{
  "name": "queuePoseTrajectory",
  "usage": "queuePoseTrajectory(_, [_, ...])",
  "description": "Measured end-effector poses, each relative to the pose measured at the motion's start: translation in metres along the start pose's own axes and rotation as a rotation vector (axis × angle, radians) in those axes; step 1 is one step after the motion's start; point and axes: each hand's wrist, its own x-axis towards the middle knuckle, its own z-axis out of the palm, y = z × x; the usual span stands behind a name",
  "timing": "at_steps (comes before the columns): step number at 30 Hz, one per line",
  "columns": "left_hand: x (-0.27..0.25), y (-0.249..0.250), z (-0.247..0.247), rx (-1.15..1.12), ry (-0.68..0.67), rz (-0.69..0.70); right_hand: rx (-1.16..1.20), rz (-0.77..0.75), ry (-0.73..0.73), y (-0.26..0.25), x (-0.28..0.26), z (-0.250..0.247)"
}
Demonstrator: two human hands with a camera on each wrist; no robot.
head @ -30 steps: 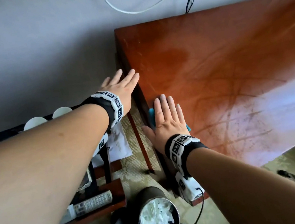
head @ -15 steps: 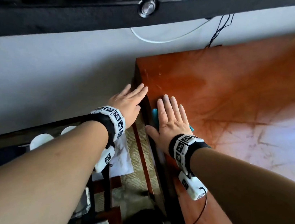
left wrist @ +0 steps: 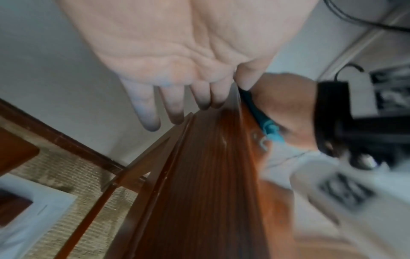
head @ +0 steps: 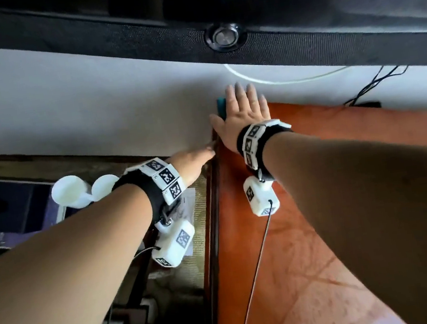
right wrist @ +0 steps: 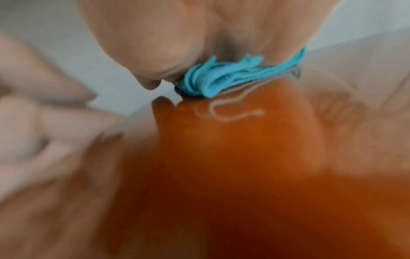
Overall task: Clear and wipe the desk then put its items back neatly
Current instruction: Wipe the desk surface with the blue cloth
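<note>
The reddish-brown wooden desk (head: 322, 201) fills the right half of the head view. My right hand (head: 245, 110) lies flat with straight fingers at the desk's far left corner by the wall, pressing a folded blue cloth (head: 221, 107) onto the wood; the cloth (right wrist: 221, 77) bunches under my palm in the right wrist view, and most of it is hidden there. My left hand (head: 196, 161) is flat with straight fingers beside the desk's left edge, holding nothing. In the left wrist view its fingers (left wrist: 175, 105) hover over the desk edge (left wrist: 199, 175), next to the cloth (left wrist: 261, 115).
A black Skyworth television (head: 213, 10) hangs low over the desk's back, with a white cable (head: 278, 81) and black cables (head: 372, 87) on the wall. Left of the desk stand white cups (head: 74, 192), papers and a low wooden shelf on a woven mat (left wrist: 66, 175).
My right hand has slid the blue cloth along the desk's left edge, away from me, up to the back corner by the wall. My left hand followed alongside. The view tilted up to the television.
</note>
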Motion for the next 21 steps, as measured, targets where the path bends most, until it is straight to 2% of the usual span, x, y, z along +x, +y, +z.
queuePoseTrajectory(1, [0.0, 0.003, 0.005, 0.009, -0.022, 0.003, -0.006, 0.012, -0.017, 0.001, 0.011, -0.004])
queuePoseTrajectory(3, [-0.008, 0.01, 0.008, 0.031, -0.067, -0.076, -0.015, 0.021, -0.045, 0.005, 0.027, -0.009])
queuePoseTrajectory(4, [-0.011, 0.013, 0.01, 0.058, -0.051, -0.085, -0.02, 0.011, -0.047, 0.007, 0.031, -0.01])
queuePoseTrajectory(10, [-0.013, 0.017, 0.013, 0.204, -0.037, -0.025, -0.027, 0.002, 0.027, 0.006, 0.028, -0.01])
queuePoseTrajectory(16, [-0.017, 0.021, 0.016, 0.362, -0.03, 0.027, 0.004, 0.027, -0.002, -0.009, -0.037, 0.008])
queuePoseTrajectory(19, [-0.017, 0.022, 0.013, 0.423, -0.14, -0.013, 0.033, 0.012, -0.026, -0.013, -0.071, 0.022])
queuePoseTrajectory(21, [-0.013, 0.021, 0.009, 0.484, -0.139, -0.034, 0.059, 0.009, -0.023, -0.012, -0.083, 0.028])
